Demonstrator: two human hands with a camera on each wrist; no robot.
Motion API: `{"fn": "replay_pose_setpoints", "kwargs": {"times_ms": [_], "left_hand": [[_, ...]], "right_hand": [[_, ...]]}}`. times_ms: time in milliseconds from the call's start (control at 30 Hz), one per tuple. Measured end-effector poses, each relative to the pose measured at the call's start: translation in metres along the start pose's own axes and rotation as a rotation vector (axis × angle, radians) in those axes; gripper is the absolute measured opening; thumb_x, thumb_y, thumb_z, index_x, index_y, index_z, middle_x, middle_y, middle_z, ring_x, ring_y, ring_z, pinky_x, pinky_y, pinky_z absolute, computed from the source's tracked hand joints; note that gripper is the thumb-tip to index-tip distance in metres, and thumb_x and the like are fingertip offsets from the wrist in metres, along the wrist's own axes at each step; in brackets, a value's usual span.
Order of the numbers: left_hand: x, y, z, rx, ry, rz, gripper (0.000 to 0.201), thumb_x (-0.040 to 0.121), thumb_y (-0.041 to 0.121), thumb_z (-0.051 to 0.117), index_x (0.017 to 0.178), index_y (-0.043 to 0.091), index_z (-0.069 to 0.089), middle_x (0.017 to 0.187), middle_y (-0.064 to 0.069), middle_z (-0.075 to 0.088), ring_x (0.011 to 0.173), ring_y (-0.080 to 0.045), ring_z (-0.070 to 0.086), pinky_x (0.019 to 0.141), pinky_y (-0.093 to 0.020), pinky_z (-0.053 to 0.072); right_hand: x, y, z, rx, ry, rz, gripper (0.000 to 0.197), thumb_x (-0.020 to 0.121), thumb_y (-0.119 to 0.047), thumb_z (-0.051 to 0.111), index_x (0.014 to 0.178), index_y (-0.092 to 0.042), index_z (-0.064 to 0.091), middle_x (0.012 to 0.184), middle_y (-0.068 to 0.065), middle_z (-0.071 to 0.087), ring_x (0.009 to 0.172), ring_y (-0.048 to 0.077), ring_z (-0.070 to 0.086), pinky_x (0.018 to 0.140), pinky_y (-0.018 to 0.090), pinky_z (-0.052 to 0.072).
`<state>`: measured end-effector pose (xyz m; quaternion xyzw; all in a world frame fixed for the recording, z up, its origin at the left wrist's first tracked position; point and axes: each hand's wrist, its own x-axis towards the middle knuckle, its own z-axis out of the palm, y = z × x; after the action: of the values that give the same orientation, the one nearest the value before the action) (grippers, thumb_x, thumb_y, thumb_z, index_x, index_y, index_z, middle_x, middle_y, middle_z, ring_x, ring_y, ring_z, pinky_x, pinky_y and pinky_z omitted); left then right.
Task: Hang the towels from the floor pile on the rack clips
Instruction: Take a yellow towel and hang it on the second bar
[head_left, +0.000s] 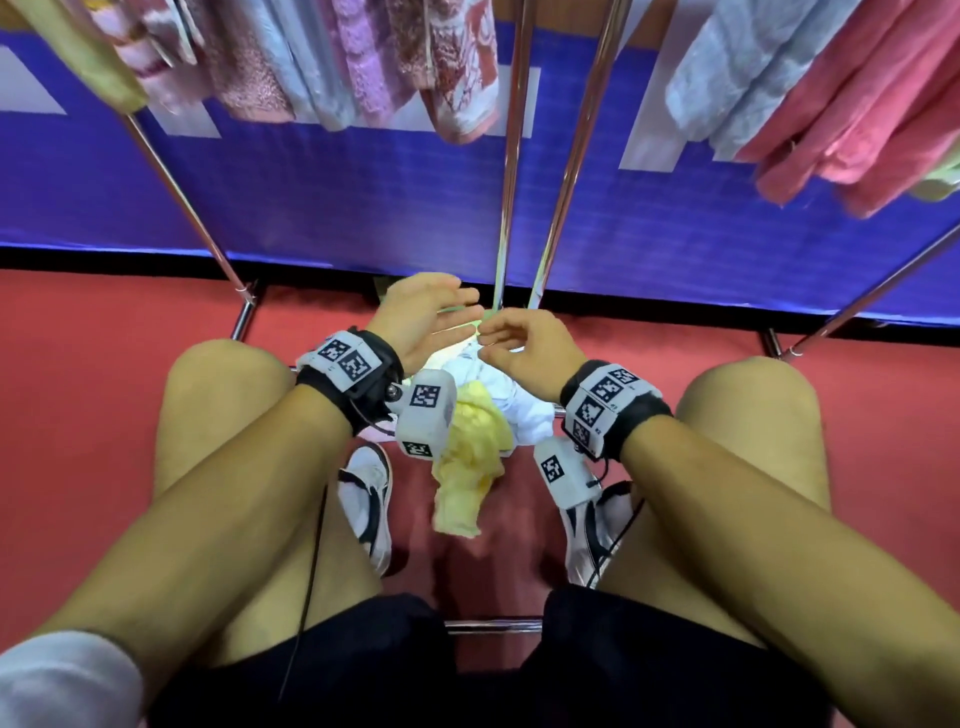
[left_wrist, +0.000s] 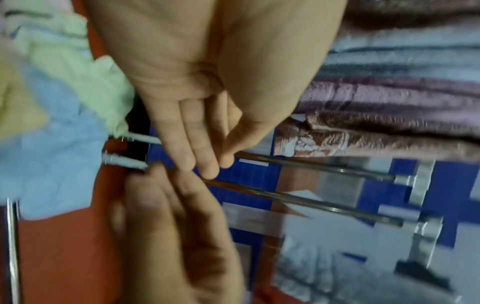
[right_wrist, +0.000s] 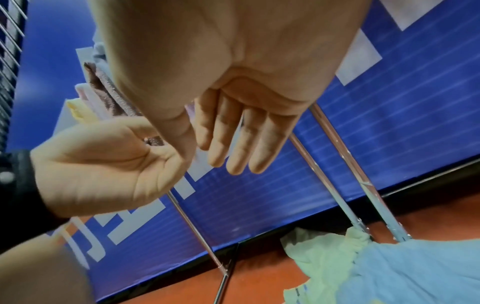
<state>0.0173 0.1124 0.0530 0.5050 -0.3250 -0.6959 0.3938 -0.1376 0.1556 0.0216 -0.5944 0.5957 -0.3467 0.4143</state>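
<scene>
The floor pile lies between my feet: a white towel (head_left: 498, 395), a yellow towel (head_left: 470, 460) trailing toward me, and a pale green towel (right_wrist: 324, 257) beside a light blue one (right_wrist: 415, 271) at the rack's feet. My left hand (head_left: 447, 312) hovers over the pile's far end with straight fingers (left_wrist: 200, 148) and holds nothing. My right hand (head_left: 498, 338) is close beside it, fingers (right_wrist: 233, 144) relaxed and empty. The two hands nearly touch at the fingertips. Several pink, blue and patterned towels (head_left: 457, 73) hang from the rack overhead.
Chrome rack poles (head_left: 511, 182) rise just behind the hands, with slanted legs at the left (head_left: 192, 218) and right (head_left: 872, 296). A blue banner (head_left: 311, 197) stands behind them on the red floor (head_left: 78, 389). My knees and shoes (head_left: 371, 499) flank the pile; a base bar (head_left: 493, 626) runs under me.
</scene>
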Motion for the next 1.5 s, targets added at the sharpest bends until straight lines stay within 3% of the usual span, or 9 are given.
{"fn": "replay_pose_setpoints", "kwargs": {"times_ms": [100, 200, 433, 567, 867, 1067, 1200, 1333, 1500], "left_hand": [[0.005, -0.013, -0.011, 0.242, 0.043, -0.057, 0.009, 0.092, 0.009, 0.060, 0.096, 0.017, 0.057, 0.100, -0.007, 0.066, 0.092, -0.025, 0.069, 0.077, -0.033, 0.056], [0.013, -0.033, -0.017, 0.343, 0.042, -0.091, 0.013, 0.092, 0.014, 0.060, 0.105, 0.017, 0.057, 0.102, -0.006, 0.066, 0.092, -0.023, 0.069, 0.075, -0.033, 0.055], [0.026, -0.068, -0.037, 0.552, 0.026, -0.082, 0.014, 0.090, 0.008, 0.063, 0.100, 0.015, 0.054, 0.088, -0.009, 0.059, 0.078, -0.023, 0.056, 0.058, -0.025, 0.042], [0.041, -0.080, -0.054, 0.587, -0.008, -0.116, 0.017, 0.090, 0.002, 0.061, 0.095, 0.014, 0.051, 0.090, -0.017, 0.053, 0.078, -0.025, 0.045, 0.044, -0.019, 0.037], [0.080, -0.107, -0.088, 0.793, 0.057, -0.145, 0.023, 0.085, 0.015, 0.071, 0.094, 0.029, 0.055, 0.103, -0.005, 0.062, 0.084, -0.021, 0.062, 0.073, -0.032, 0.053], [0.111, -0.119, -0.077, 0.948, -0.031, -0.211, 0.022, 0.089, 0.027, 0.068, 0.106, 0.026, 0.055, 0.109, 0.000, 0.059, 0.090, -0.019, 0.060, 0.073, -0.024, 0.045], [0.139, -0.144, -0.052, 0.953, -0.066, -0.234, 0.027, 0.092, 0.029, 0.064, 0.116, 0.022, 0.054, 0.112, 0.002, 0.057, 0.097, -0.020, 0.060, 0.071, -0.025, 0.044], [0.160, -0.183, -0.052, 0.932, 0.012, -0.283, 0.021, 0.090, 0.026, 0.065, 0.107, 0.028, 0.054, 0.115, 0.002, 0.061, 0.099, -0.021, 0.062, 0.072, -0.025, 0.046], [0.174, -0.224, -0.076, 0.944, 0.087, -0.394, 0.024, 0.081, 0.026, 0.067, 0.102, 0.030, 0.056, 0.106, 0.000, 0.064, 0.104, -0.023, 0.063, 0.086, -0.029, 0.051]], "right_hand": [[0.001, 0.014, 0.003, -0.180, 0.031, 0.051, 0.024, 0.081, -0.012, 0.072, 0.105, -0.013, 0.069, 0.096, -0.004, 0.068, 0.082, 0.006, 0.062, 0.088, 0.022, 0.048], [0.003, 0.030, 0.015, -0.329, -0.102, 0.051, 0.026, 0.083, -0.015, 0.070, 0.109, -0.012, 0.068, 0.107, 0.001, 0.069, 0.091, 0.012, 0.061, 0.087, 0.022, 0.045], [0.033, 0.060, 0.034, -0.470, -0.312, 0.168, 0.026, 0.085, -0.024, 0.069, 0.109, -0.014, 0.067, 0.107, 0.002, 0.070, 0.094, 0.017, 0.062, 0.091, 0.028, 0.048], [0.045, 0.091, 0.060, -0.437, -0.382, 0.318, 0.023, 0.085, -0.025, 0.068, 0.108, -0.018, 0.067, 0.103, 0.000, 0.069, 0.102, 0.018, 0.062, 0.085, 0.022, 0.043], [0.065, 0.148, 0.106, -0.314, -0.448, 0.467, 0.011, 0.086, -0.021, 0.066, 0.097, -0.021, 0.066, 0.096, -0.003, 0.066, 0.092, 0.015, 0.060, 0.078, 0.021, 0.044], [0.066, 0.196, 0.101, -0.448, -0.515, 0.588, 0.027, 0.086, -0.027, 0.061, 0.112, -0.022, 0.063, 0.120, 0.001, 0.062, 0.106, 0.023, 0.059, 0.091, 0.030, 0.049], [0.062, 0.220, 0.096, -0.414, -0.430, 0.641, 0.029, 0.086, -0.028, 0.062, 0.112, -0.018, 0.065, 0.115, 0.002, 0.057, 0.107, 0.026, 0.058, 0.085, 0.025, 0.044], [0.080, 0.240, 0.093, -0.394, -0.397, 0.633, 0.039, 0.076, -0.035, 0.063, 0.111, -0.018, 0.068, 0.128, 0.013, 0.056, 0.112, 0.030, 0.058, 0.094, 0.030, 0.047], [0.103, 0.273, 0.102, -0.470, -0.486, 0.599, 0.035, 0.087, -0.024, 0.060, 0.122, -0.020, 0.062, 0.136, 0.010, 0.049, 0.120, 0.028, 0.052, 0.098, 0.032, 0.045]]}}
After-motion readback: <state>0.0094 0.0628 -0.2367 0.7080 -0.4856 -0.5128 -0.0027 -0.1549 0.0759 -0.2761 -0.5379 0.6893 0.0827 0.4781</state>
